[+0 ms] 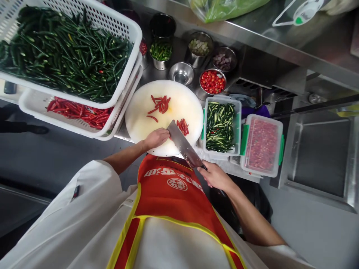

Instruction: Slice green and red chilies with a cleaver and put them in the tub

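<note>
My right hand [214, 175] is wrapped round the dark handle of a cleaver [185, 145]. The cleaver's broad blade slants across the near part of a round white cutting board [137, 112]. Beside the blade's tip, my left hand [157, 138] is closed with its fingers curled down on the board. A bit of red chili shows at those fingertips, mostly hidden by them. Right of the blade lies a small heap of cut red chili [183, 127]. Farther back on the board is a loose pile of long red chilies [162, 104], with one strip lying apart.
At left, a white basket of green chilies [73, 56] sits over another holding red chilies [81, 112]. Metal bowls stand behind the board, one with chopped red chili [212, 82]. To the right are tubs of sliced green chili [220, 127] and pinkish-red chopped food [262, 144].
</note>
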Demonstrator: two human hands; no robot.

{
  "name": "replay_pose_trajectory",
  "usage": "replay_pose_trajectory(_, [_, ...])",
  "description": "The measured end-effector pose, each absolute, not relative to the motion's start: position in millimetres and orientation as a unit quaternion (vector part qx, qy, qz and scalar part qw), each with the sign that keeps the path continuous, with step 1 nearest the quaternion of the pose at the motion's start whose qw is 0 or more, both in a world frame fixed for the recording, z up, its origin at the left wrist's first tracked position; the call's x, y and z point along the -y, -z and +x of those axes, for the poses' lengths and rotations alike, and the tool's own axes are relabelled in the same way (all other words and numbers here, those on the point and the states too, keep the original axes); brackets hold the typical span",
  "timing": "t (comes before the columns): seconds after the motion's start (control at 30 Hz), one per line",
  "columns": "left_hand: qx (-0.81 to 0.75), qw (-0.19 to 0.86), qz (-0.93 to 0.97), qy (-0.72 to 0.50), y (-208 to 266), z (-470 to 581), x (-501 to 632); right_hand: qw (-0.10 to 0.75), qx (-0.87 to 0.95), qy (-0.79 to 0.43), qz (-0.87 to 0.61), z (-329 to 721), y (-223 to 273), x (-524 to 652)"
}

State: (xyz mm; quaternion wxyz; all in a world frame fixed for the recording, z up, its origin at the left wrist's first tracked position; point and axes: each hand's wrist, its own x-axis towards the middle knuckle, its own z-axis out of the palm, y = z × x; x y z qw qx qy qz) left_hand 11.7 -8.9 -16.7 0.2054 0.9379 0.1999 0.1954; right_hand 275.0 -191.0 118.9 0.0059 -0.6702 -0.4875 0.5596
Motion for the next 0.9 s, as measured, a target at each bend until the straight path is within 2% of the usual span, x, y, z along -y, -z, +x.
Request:
replay_pose_trajectory(0.13, [-0.202, 0.208, 0.935, -0.204, 21, 12, 10, 0.049, 0.551, -0.487, -0.676, 256, -95, 172])
replay_pose_trajectory(0.27, [-0.205, 0.208, 0.933, -0.209, 20, 11, 13, 0.093, 0.498, -0.534, -0.677, 251, -78, 162])
replay_pose_trajectory(0.4, [-0.249, 0.218, 0.918, -0.216, 13, 4, 3, 0.137, 0.458, -0.542, -0.691, 265, -84, 172])
replay_pose_trajectory(0.53, [-0.367, 0.199, 0.87, -0.263, 2, -2, -25, 0.121, 0.46, -0.538, -0.696, 271, -94, 182])
replay_pose_trajectory(0.6, [-0.378, 0.2, 0.861, -0.275, -2, 0, -35, 0.11, 0.462, -0.537, -0.698, 270, -97, 184])
replay_pose_trajectory(0.9, [-0.233, 0.241, 0.928, -0.166, 4, 28, -6, 0.073, 0.469, -0.541, -0.694, 269, -104, 183])
